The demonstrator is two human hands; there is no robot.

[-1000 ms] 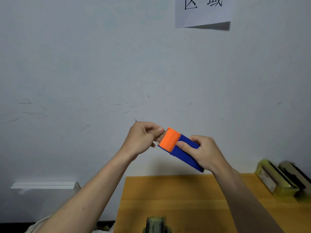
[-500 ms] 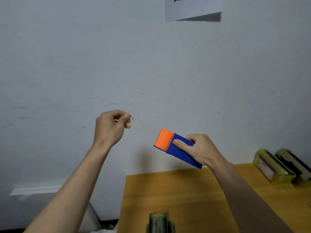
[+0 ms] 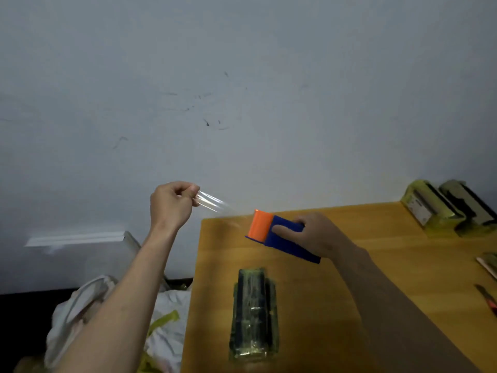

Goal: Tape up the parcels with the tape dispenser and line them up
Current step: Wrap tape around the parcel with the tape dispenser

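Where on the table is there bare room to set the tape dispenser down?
Bare table lies right of the near parcel, under the right hand with the dispenser, up to the two parcels at the far right corner. The far left corner is bare too. The right edge is crowded with small items.
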